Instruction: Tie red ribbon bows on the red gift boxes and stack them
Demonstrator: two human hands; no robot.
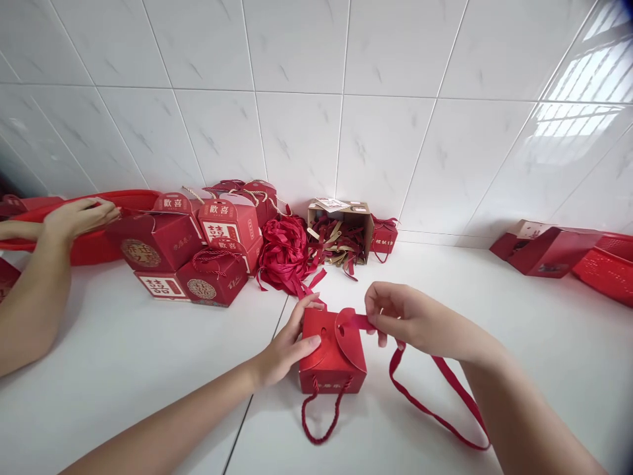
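Note:
A small red gift box (324, 356) with rounded overlapping top flaps stands in front of me on the white surface. Its twisted cord handle (320, 441) hangs down the near side and lies on the surface. My left hand (291, 346) is closed around the box's left side, thumb on the top flap. To the right of the box, my right hand (403, 316) pinches a red ribbon (363, 322), which reaches to the slot in the right flap. The rest of the ribbon loops down below my right wrist.
Behind the box lie a heap of red ribbon (284, 254) and a carton (366, 231) of ribboned tags. Stacked red boxes (163, 244) stand left. Another person's hand (82, 216) reaches over a red basket (133, 198). At right are a dark red box (554, 251) and another basket (610, 267).

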